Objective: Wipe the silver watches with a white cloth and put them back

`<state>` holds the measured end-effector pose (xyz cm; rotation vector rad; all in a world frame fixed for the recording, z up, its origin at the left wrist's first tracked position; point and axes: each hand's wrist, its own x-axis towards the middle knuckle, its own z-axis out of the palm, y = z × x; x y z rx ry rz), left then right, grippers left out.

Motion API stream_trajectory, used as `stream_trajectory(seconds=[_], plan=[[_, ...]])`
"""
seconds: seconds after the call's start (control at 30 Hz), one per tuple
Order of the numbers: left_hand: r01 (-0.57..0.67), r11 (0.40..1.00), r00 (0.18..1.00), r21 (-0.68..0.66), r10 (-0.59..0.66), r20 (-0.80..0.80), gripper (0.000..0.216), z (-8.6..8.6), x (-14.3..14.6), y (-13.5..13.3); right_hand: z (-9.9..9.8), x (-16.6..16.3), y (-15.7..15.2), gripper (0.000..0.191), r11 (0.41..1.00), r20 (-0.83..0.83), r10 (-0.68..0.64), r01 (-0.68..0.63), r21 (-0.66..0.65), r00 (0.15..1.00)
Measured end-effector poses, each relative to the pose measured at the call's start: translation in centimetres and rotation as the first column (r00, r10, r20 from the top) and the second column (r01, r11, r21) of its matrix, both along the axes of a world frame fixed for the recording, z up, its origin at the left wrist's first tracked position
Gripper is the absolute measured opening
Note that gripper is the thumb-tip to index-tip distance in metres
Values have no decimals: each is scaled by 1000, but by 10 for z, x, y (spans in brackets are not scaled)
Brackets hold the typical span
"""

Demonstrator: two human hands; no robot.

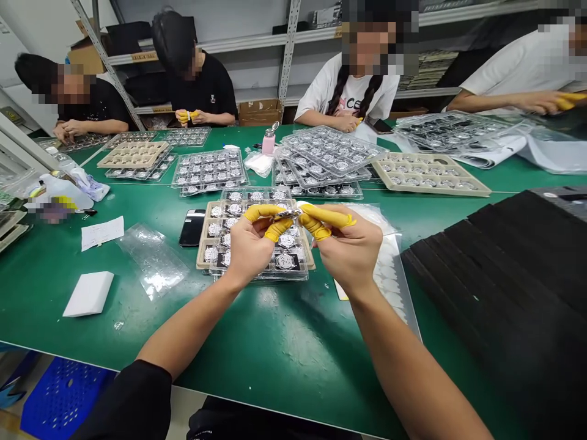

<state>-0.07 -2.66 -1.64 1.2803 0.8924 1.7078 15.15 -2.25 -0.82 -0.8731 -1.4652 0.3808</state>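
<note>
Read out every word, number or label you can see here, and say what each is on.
"CE" on a co-worker's white T-shirt
White paper slip: marks too small to read
Shelf labels: too blurred
Round metal pieces: markings too small

Small silver metal part between yellow-cotted fingers

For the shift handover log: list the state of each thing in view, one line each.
Left hand: wearing yellow finger cots, pinching the small silver piece.
Right hand: also cotted, pinching the same piece.
Small silver piece: held up above the tray.
Clear plastic tray: flat, filled with round silver items.
Stacked clear trays: piled, the top one skewed.
Black phone: flat, screen dark.
Pink bottle: upright.
</note>
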Motion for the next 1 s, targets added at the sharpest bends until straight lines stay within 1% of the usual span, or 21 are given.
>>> stream_trajectory(seconds=[0.1,0.17,0.23,0.3,0.33,0.37,0.4,0.43,0.47,0.5,0.53,0.57,0.6,0.67,0.73,0.83,1.0], plan=[[-8,999,990,40,14,-138,31,-4,-2,-2,-6,-2,1,14,1000,-37,10,-11,-29,999],[-65,991,958,113,94,-271,28,-7,-3,-5,-10,-2,4,16,999,-28,0,-2,-41,1000],[-134,972,903,192,199,-382,24,-10,-3,-9,-13,0,7,15,999,48,-44,44,16,998],[-174,961,866,216,254,-430,22,-13,-1,-11,-16,3,10,20,978,211,-179,152,140,961],[-178,965,872,190,245,-424,22,-13,1,-11,-18,6,11,24,955,299,-270,215,206,915],[-172,976,896,130,210,-391,23,-13,3,-10,-18,8,12,28,928,371,-352,269,257,860],[-152,988,931,36,155,-330,24,-12,4,-8,-19,10,12,30,906,411,-411,313,286,814],[-112,990,966,-87,88,-241,25,-11,6,-5,-18,12,13,31,893,416,-442,346,289,795],[-52,975,991,-218,24,-131,26,-8,6,-3,-18,15,15,29,890,388,-449,368,268,805],[14,942,1000,-334,-20,-13,27,-5,5,-1,-16,17,16,26,897,329,-438,381,225,836],[78,904,995,-420,-44,91,28,-1,4,1,-15,19,18,22,908,251,-415,385,163,874],[131,871,984,-474,-57,167,29,3,2,2,-14,21,20,17,923,167,-385,375,88,908],[165,851,974,-499,-61,217,30,6,0,2,-13,22,23,13,936,90,-350,351,8,932],[195,840,963,-506,-67,259,31,11,-2,1,-11,23,26,16,955,-26,-270,264,-135,963],[216,842,959,-494,-89,268,31,13,-3,-1,-11,21,28,23,959,-101,-193,166,-228,976],[247,839,954,-485,-124,272,27,12,-1,-3,-9,16,27,30,953,-169,-122,68,-295,978],[264,835,951,-482,-143,274,21,12,-1,-4,-3,16,20,32,931,-189,-43,-29,-363,981]])
